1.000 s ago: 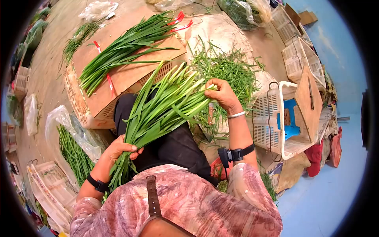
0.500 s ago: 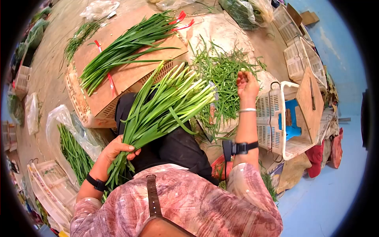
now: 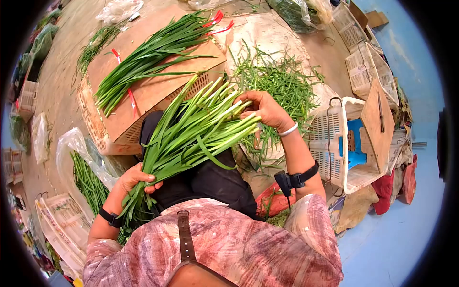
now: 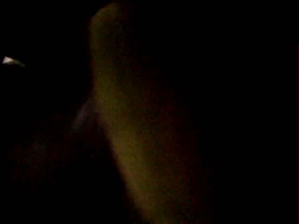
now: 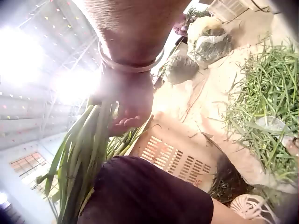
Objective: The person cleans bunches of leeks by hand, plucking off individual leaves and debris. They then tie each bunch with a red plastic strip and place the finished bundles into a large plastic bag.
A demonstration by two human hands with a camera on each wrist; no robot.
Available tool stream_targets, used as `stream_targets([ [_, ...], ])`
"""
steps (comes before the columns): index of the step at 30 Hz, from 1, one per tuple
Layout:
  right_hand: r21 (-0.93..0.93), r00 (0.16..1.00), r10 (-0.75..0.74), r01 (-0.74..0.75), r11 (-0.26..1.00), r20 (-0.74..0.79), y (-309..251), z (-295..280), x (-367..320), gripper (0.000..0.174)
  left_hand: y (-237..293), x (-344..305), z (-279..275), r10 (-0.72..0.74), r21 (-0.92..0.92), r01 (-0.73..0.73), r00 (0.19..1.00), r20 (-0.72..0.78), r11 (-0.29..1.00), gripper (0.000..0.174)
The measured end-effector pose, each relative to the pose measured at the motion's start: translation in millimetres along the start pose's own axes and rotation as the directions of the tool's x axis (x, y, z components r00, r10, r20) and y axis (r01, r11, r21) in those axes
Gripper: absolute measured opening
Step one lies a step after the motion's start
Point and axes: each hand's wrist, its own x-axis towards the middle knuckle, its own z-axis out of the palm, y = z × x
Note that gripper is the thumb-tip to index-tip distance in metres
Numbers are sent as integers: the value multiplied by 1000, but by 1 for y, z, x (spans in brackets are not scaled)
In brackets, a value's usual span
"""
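My left hand point(image 3: 138, 179) grips a loose bunch of garlic chives point(image 3: 191, 134) by its leafy end, thumb across the top. The bunch slants over my dark trouser legs, pale stem ends toward the right. At those ends, my right hand point(image 3: 267, 110) curls its thumb and fingers round a few stems. In the right wrist view the same hand point(image 5: 128, 100) is beside the stems point(image 5: 86, 149), fingers bent. The left wrist view is nearly black, with one blurred yellowish shape.
A tied chive bundle point(image 3: 153, 57) lies on a board point(image 3: 119, 122) over a crate. Trimmings point(image 3: 282, 91) spread across a pale sheet, a knife point(image 3: 257, 138) by their near edge. A white crate point(image 3: 327, 143) stands right; bagged chives point(image 3: 88, 177) lie left.
My right hand left the stem ends, swung right over the trimmings with fingers loose, then came back to the stems. My left hand and the bunch shifted slightly down and left.
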Motion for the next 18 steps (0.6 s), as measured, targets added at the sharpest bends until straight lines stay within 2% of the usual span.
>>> stream_targets([
  [2, -4, 999, -45, 45, 999, -3, -2, 5, -4, 30, 1, -1, 1, -8, -16, 8, 1000, 2, 1000, 54],
  [4, -163, 999, -33, 30, 986, -16, -4, 7, -6, 24, 1, -1, 0, -14, -31, 14, 1000, 3, 999, 55],
  [5, -162, 999, -32, 29, 986, -16, -3, 7, -6, 24, 1, 0, -4, -24, -31, 25, 1000, 5, 999, 56],
  [7, -326, 993, -107, 87, 941, -45, -1, 6, -7, 17, 2, 0, -5, -34, -33, 35, 999, 5, 999, 57],
  [9, -311, 989, -122, 89, 946, -87, 6, 11, -8, 12, 3, 1, -3, -29, -48, 30, 999, 25, 998, 58],
  [10, -148, 972, -141, 114, 982, -188, 7, 14, -10, 10, 3, 2, -3, -29, -49, 31, 999, 25, 998, 58],
  [12, 139, 913, -156, 223, 965, -378, 19, 19, -7, 9, 4, 3, -3, -34, -21, 35, 998, 61, 999, 53],
  [13, 140, 914, -155, 221, 965, -376, 24, 14, -6, 9, 4, 4, -3, -33, -23, 35, 998, 59, 999, 53],
  [15, 388, 815, -115, 389, 836, -568, 30, -6, -8, 11, 3, 5, -5, -23, -8, 24, 999, 49, 1000, 53],
  [17, 517, 728, -158, 606, 605, -667, 46, -52, -15, 14, 3, 5, -5, -24, -11, 25, 998, 50, 1000, 53],
  [18, 522, 700, -88, 604, 603, -708, 42, -65, -23, 17, 3, 5, -5, -22, -13, 23, 998, 52, 1000, 54],
])
